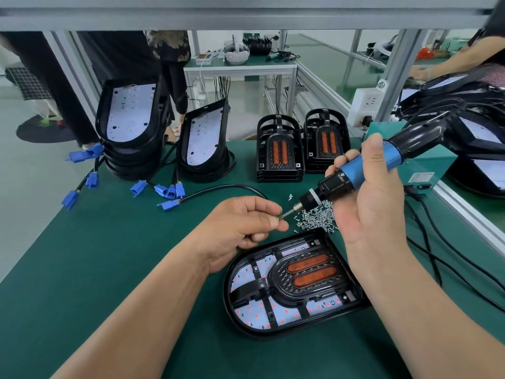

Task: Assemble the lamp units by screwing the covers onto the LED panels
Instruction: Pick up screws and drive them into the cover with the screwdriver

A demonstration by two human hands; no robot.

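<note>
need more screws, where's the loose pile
Head view, right of centre: the screw pile lies on the green mat just beyond the lamp unit, under the electric screwdriver.

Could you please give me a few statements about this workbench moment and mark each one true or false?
1. The right hand grips the electric screwdriver. True.
2. The left hand lies flat on the lamp unit. False: it pinches the tip of the bit, over the green mat and not on the lamp unit.
3. A pile of loose screws lies on the mat just beyond the lamp unit. True.
4. The spare covers are stacked at the far left of the bench. False: the stacks of covers stand at the middle rear, and the stacks of LED panels stand at the left.
</note>
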